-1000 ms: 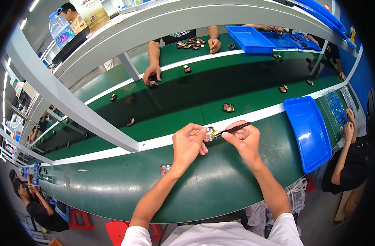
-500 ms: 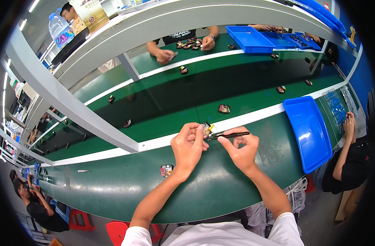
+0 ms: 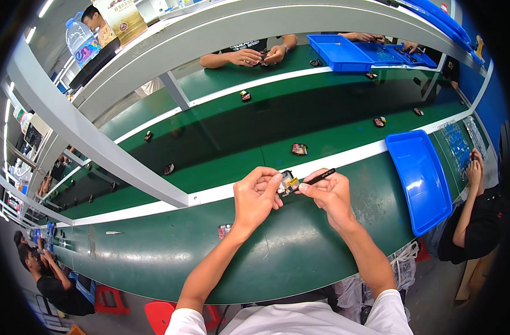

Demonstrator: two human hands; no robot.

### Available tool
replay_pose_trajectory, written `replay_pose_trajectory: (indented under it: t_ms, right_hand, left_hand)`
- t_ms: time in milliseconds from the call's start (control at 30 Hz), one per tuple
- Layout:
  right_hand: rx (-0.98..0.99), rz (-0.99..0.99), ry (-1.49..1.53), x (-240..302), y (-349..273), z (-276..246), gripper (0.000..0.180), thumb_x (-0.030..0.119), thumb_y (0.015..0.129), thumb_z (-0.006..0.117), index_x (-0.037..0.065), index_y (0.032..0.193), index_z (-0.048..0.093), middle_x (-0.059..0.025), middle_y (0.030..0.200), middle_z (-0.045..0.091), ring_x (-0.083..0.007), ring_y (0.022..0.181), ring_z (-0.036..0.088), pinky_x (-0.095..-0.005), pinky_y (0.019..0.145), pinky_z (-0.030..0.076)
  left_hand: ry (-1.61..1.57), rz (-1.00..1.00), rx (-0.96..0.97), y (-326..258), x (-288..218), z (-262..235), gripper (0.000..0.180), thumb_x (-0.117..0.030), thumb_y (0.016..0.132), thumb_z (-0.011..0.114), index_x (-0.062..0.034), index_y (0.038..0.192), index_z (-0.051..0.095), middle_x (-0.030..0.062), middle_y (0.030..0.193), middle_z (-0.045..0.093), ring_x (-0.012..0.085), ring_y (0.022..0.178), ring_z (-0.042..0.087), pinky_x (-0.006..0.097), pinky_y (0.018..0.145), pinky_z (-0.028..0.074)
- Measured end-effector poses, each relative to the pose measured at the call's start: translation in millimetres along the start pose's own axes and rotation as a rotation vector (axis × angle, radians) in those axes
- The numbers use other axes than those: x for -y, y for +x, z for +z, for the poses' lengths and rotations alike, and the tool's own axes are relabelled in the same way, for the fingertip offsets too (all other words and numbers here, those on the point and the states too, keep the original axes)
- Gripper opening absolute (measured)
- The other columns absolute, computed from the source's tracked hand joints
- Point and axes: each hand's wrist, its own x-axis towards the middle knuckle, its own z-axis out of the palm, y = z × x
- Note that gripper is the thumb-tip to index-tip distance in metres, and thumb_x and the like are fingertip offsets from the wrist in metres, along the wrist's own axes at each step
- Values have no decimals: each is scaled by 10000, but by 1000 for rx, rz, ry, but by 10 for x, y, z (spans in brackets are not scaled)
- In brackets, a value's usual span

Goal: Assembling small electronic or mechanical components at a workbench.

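Observation:
My left hand (image 3: pixel 255 196) pinches a small electronic module (image 3: pixel 289 181) between thumb and fingers, above the near edge of the bench. The module has a black frame, a clear part and a yellow strip. Black tweezers (image 3: pixel 323 175) are gripped in my right hand (image 3: pixel 332 202), slanting down to the module's right side. Their tips are hidden by my fingers and the module. Another small module (image 3: pixel 224 229) lies on the green bench beside my left forearm, which partly covers it.
A green conveyor belt (image 3: pixel 338 134) carries several small modules beyond a white rail (image 3: pixel 344 158). At right stands a blue tray (image 3: pixel 419 184); a co-worker's hands (image 3: pixel 476 167) are beyond it. A grey post (image 3: pixel 110 134) rises at left. Across the belt, another person's hands (image 3: pixel 258 57) work.
The module in my left hand has been turned to show more of its face, and the tweezers have tilted more steeply. Modules on the belt shifted slightly left. The opposite person's hands came together.

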Motion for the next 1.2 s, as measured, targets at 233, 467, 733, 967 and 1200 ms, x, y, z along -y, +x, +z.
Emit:
replay_pose_trajectory:
  t_ms: [233, 467, 733, 967, 1200]
  right_hand:
    - [-68, -147, -15, -59, -29, 22, 182, -5, 830, 771, -11, 960, 643, -80, 774, 708, 0, 524, 461, -174, 443, 271]
    - [-105, -469, -217, -86, -84, 50, 161, -47, 806, 796, -32, 924, 687, -53, 869, 725, 29, 527, 456, -152, 461, 304]
    - [-98, -478, -301, -95, -87, 71, 184, -32, 797, 808, -30, 914, 666, -18, 758, 689, 26, 513, 440, -159, 462, 285]
    - [-70, -379, -167, -114, -54, 42, 198, -39, 805, 799, -26, 940, 655, -35, 793, 699, 20, 550, 472, -157, 473, 298]
    - [-65, -209, 26, -106, -15, 18, 186, 9, 839, 782, -6, 965, 646, -84, 808, 730, 2, 543, 508, -171, 434, 287]
  left_hand:
    - [145, 160, -125, -39, -61, 77, 130, -36, 957, 662, 88, 996, 656, 126, 756, 702, 136, 532, 657, 238, 442, 511]
    - [295, 293, -203, -69, -13, 117, 120, -38, 953, 667, 72, 1003, 668, 114, 763, 726, 118, 549, 671, 230, 455, 519]
    - [339, 353, -216, -90, -5, 154, 104, -31, 946, 671, 58, 1000, 673, 113, 754, 727, 122, 552, 679, 232, 456, 523]
    - [346, 389, -202, -78, 28, 146, 106, -34, 948, 672, 54, 1007, 675, 112, 759, 727, 124, 561, 682, 234, 463, 528]
    - [270, 360, -185, -105, -3, 164, 116, -31, 950, 669, 62, 1019, 671, 123, 788, 729, 133, 570, 682, 240, 475, 539]
